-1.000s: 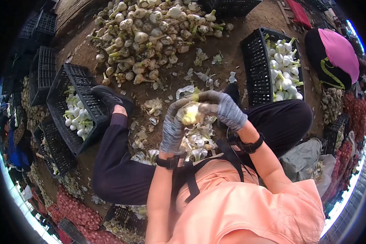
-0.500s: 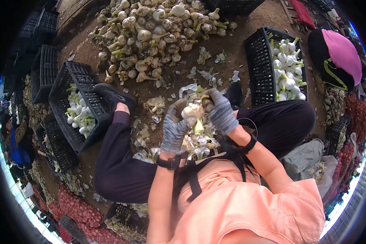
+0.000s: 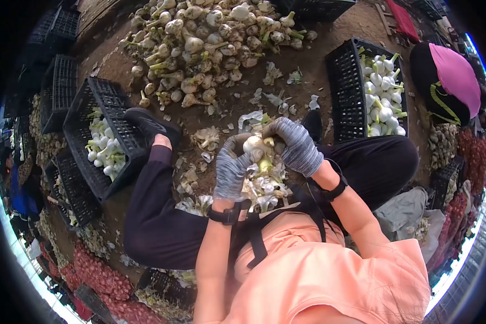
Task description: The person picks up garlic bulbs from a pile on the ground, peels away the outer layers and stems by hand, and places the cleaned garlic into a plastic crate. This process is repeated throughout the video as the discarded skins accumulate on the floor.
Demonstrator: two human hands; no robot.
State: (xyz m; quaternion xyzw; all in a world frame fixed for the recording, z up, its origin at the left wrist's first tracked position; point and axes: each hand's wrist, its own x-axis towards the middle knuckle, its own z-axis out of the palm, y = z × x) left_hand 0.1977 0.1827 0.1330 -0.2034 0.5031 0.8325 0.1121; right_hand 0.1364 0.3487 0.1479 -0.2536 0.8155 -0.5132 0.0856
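A garlic bulb [image 3: 254, 144] with a pale green stem is held between my two gloved hands. My left hand [image 3: 234, 166], in a grey striped glove, has its fingers curled round the bulb's left side. From the right, my right hand [image 3: 295, 142] has its fingers bent down on the bulb near its stem. Peeled skins [image 3: 267, 189] lie on the ground just below the hands. Beyond them is a large heap of unpeeled garlic [image 3: 200, 54].
A black crate of white garlic [image 3: 346, 92] stands at the right, another tilted crate [image 3: 83, 135] at the left by my shoe [image 3: 151, 128]. A person in pink [image 3: 454, 75] bends at the far right. Red net sacks [image 3: 100, 272] lie lower left.
My right hand has moved slightly right and down over the bulb. The bulb shows more clean white surface and sits a little further left between the hands.
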